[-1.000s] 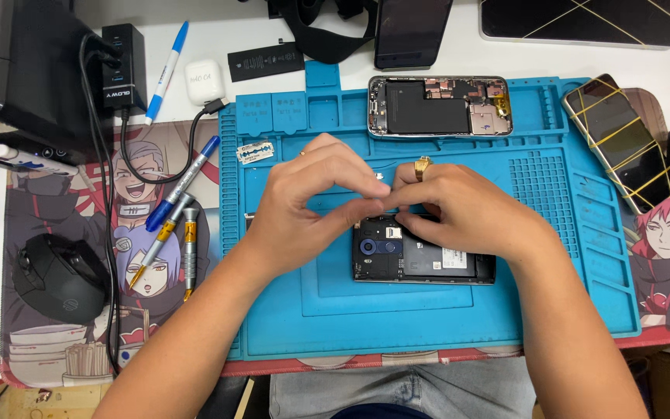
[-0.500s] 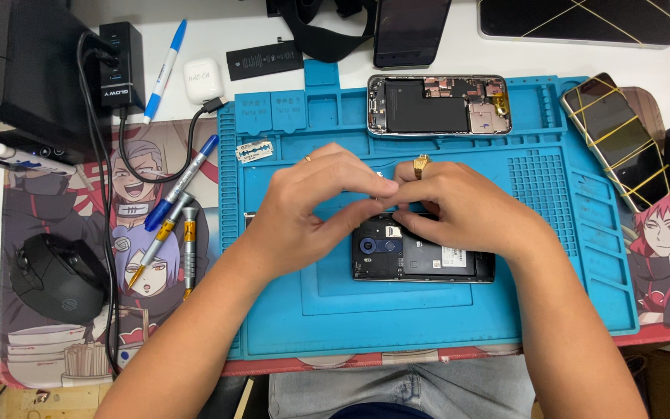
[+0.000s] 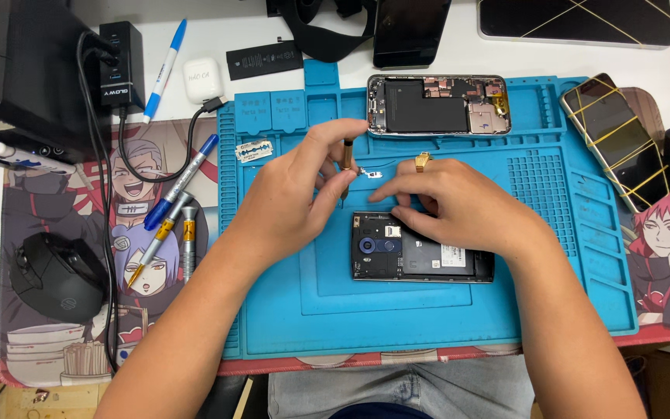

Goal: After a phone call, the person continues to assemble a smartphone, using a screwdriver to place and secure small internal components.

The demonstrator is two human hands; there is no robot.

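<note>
Head view: the left hand (image 3: pixel 292 198) is curled, thumb and fingers pinched around a slim dark screwdriver (image 3: pixel 346 167) held nearly upright, its tip down on the blue repair mat (image 3: pixel 428 318). The right hand (image 3: pixel 459 206), with a gold ring (image 3: pixel 423 161) on 1 finger, lies palm down and loosely spread; its fingertips rest at the top edge of the opened black phone (image 3: pixel 422 256), and I cannot tell whether it grips anything. A small silvery metal part (image 3: pixel 371 173) sits on the mat between the 2 hands, just beside the screwdriver.

The black phone lies flat in the mat's middle recess, back cover off, camera ring showing. In the mat's upper tray area lies a second opened phone (image 3: pixel 437 105), its battery and boards exposed. A razor blade (image 3: pixel 254 150) rests near the mat's upper left compartments. Left of the mat lie 2 pens (image 3: pixel 172 198) and a computer mouse (image 3: pixel 54 275); at the right edge is a phone bound with rubber bands (image 3: pixel 620 140)
</note>
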